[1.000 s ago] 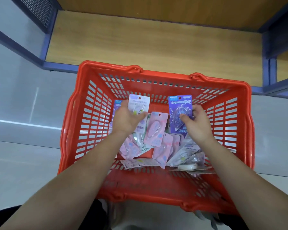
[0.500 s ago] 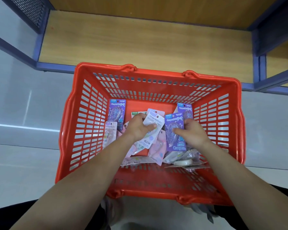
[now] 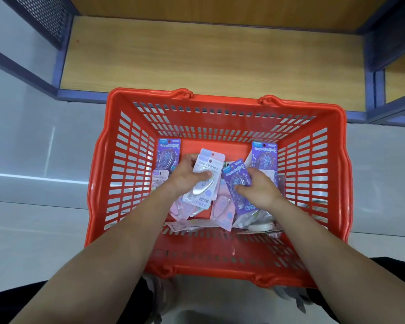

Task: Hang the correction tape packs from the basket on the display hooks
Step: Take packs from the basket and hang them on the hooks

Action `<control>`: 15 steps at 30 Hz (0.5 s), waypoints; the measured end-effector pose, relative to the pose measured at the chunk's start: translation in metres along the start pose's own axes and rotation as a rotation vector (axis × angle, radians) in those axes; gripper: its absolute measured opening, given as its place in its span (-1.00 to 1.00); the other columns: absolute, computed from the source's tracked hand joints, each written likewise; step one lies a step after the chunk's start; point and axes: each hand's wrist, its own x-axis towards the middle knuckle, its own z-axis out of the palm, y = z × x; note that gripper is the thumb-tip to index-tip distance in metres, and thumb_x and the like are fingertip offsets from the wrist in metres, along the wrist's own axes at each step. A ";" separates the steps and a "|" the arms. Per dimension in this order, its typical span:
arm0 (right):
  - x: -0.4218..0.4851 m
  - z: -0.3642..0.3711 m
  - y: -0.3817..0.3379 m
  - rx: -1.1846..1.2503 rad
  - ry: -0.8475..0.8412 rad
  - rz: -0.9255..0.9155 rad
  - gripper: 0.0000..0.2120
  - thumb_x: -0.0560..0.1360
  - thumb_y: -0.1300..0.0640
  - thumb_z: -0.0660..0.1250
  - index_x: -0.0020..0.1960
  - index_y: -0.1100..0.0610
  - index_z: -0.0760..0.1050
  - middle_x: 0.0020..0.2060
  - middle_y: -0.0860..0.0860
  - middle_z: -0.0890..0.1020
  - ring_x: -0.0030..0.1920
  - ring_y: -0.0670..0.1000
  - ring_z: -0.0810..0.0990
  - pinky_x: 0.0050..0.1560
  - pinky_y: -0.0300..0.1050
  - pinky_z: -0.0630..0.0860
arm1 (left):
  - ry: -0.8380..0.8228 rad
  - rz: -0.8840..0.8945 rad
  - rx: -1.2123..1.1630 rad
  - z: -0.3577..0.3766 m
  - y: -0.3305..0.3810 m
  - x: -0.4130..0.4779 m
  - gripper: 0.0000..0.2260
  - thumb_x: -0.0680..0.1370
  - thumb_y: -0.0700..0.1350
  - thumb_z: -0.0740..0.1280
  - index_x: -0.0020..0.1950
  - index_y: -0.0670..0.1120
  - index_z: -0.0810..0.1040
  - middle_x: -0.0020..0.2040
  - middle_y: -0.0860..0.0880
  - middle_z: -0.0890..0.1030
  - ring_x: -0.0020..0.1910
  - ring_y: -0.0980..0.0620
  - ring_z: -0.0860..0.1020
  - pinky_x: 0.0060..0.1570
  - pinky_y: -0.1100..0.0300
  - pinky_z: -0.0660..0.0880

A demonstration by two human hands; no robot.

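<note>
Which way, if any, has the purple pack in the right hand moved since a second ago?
Yes. The purple pack in the right hand has dropped from in front of the far wall of the basket, down toward its floor.

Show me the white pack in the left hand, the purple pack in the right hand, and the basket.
white pack (image 3: pixel 209 165): head view, upper card.
purple pack (image 3: pixel 234 173): head view, upper card.
basket (image 3: pixel 222 101): head view, far rim.

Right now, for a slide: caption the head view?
In a red basket, left hand grips a white pack, right hand a purple pack.
</note>
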 end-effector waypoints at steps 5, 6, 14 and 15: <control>-0.012 -0.003 -0.009 0.051 0.080 0.004 -0.70 0.52 -0.04 0.42 0.21 -0.01 0.48 0.06 -0.08 0.67 0.06 0.04 0.66 0.16 0.02 0.56 | 0.007 -0.011 -0.089 0.008 0.001 0.001 -0.48 0.53 -0.26 0.50 0.30 -0.04 0.25 0.18 -0.07 0.60 0.15 -0.10 0.62 0.24 -0.09 0.55; -0.011 -0.002 -0.007 0.106 0.120 0.018 -0.76 0.57 0.03 0.40 0.20 -0.01 0.46 0.02 -0.09 0.66 0.05 0.05 0.65 0.12 -0.04 0.52 | 0.011 -0.019 -0.109 0.009 0.002 0.002 -0.47 0.52 -0.26 0.51 0.34 -0.04 0.27 0.20 -0.08 0.61 0.18 -0.13 0.63 0.26 -0.10 0.55; -0.009 -0.010 0.002 0.504 0.356 -0.025 -0.61 0.62 0.15 0.35 0.43 0.11 0.42 0.09 0.00 0.67 0.08 0.06 0.67 0.22 0.09 0.58 | 0.068 -0.030 -0.083 0.000 0.004 0.009 -0.60 0.54 -0.21 0.50 0.33 -0.15 0.48 0.17 -0.08 0.67 0.13 -0.08 0.66 0.18 0.02 0.58; -0.009 -0.012 0.000 0.531 0.360 -0.049 -0.67 0.63 0.18 0.34 0.38 0.09 0.45 0.08 -0.01 0.66 0.09 0.04 0.66 0.20 0.06 0.57 | 0.085 -0.023 -0.093 -0.002 0.006 0.009 -0.60 0.54 -0.21 0.50 0.34 -0.15 0.49 0.17 -0.09 0.67 0.14 -0.09 0.66 0.23 -0.03 0.57</control>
